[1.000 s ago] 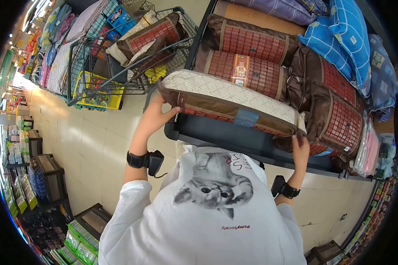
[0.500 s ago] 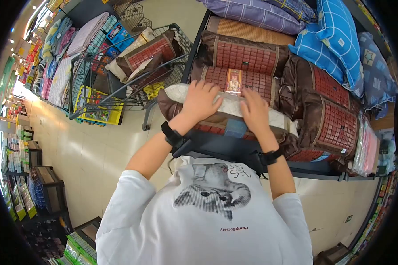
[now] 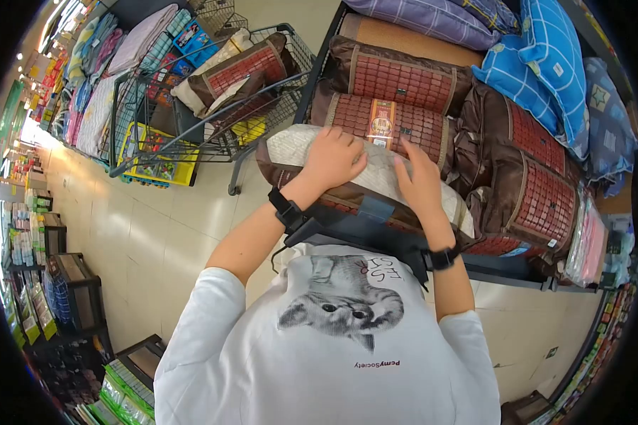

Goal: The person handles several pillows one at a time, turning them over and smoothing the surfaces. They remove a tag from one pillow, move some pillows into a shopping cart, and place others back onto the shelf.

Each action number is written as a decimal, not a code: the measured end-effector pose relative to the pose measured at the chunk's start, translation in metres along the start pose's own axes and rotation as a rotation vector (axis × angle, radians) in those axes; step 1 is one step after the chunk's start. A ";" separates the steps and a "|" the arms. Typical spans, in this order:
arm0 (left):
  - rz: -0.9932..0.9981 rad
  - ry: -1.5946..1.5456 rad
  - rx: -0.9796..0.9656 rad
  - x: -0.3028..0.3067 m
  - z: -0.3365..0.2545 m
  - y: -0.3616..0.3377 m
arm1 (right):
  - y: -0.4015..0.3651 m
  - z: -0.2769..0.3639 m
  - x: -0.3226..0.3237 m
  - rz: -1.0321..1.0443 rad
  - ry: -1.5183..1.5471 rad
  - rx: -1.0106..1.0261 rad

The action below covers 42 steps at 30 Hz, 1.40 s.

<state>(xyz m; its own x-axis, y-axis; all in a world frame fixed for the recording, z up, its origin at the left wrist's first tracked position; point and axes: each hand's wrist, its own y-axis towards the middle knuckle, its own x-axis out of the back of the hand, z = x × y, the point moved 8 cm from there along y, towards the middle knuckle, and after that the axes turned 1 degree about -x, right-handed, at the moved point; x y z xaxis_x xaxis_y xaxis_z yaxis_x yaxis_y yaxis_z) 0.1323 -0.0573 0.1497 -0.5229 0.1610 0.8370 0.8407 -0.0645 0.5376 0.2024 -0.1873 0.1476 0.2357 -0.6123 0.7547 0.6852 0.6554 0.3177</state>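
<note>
Shop floor [image 3: 156, 248], both hands [image 3: 333, 161] [image 3: 423, 188], white-topped pillow [image 3: 377, 173]

And here the left hand [image 3: 333, 159] and right hand [image 3: 422, 185] cover patches of the pale cushion [image 3: 381, 174], while the right forearm [image 3: 452, 289] blocks part of the display bin [image 3: 507, 272]'s near edge. The label [image 3: 381, 122]'s fine print is too small to read; the purple pillow [image 3: 432, 21] runs off the top.

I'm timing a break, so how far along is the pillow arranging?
Laid out: red-tiled pillows on the display. In hand: the white-backed pillow, tilted on edge beneath the left hand and right hand. Possibly left: straightening it, perhaps unloading the pillows in the cart.
</note>
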 end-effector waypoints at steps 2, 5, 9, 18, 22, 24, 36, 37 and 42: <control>0.036 0.032 0.004 0.000 0.002 0.005 | -0.010 0.011 0.006 0.061 -0.024 0.022; 0.102 0.044 0.061 -0.010 0.012 0.017 | -0.040 0.011 -0.023 0.141 -0.245 0.114; 0.115 0.031 0.079 -0.017 0.016 0.027 | -0.035 -0.006 -0.028 0.012 -0.277 0.128; 0.152 0.023 0.098 -0.025 0.031 0.055 | -0.004 -0.019 -0.022 -0.014 -0.213 0.143; 0.184 0.000 0.143 -0.042 0.044 0.066 | 0.015 -0.032 -0.024 0.013 -0.169 0.094; 0.221 -0.004 0.151 -0.048 0.048 0.075 | 0.025 -0.039 -0.024 0.012 -0.155 0.093; 0.378 -0.057 0.150 -0.108 0.072 0.102 | 0.059 -0.082 -0.038 0.175 -0.034 -0.106; 0.379 -0.053 0.147 -0.104 0.070 0.102 | 0.057 -0.080 -0.038 0.171 -0.031 -0.107; 0.321 -0.207 -0.022 -0.044 0.035 0.063 | 0.032 -0.055 -0.024 0.081 -0.075 -0.012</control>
<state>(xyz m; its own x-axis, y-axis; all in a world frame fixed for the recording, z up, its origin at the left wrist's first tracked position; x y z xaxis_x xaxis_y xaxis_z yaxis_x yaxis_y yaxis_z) 0.2133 -0.0340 0.1432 -0.1923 0.3250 0.9260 0.9526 -0.1648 0.2557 0.2565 -0.1760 0.1085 0.2390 -0.5225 0.8184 0.6741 0.6960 0.2475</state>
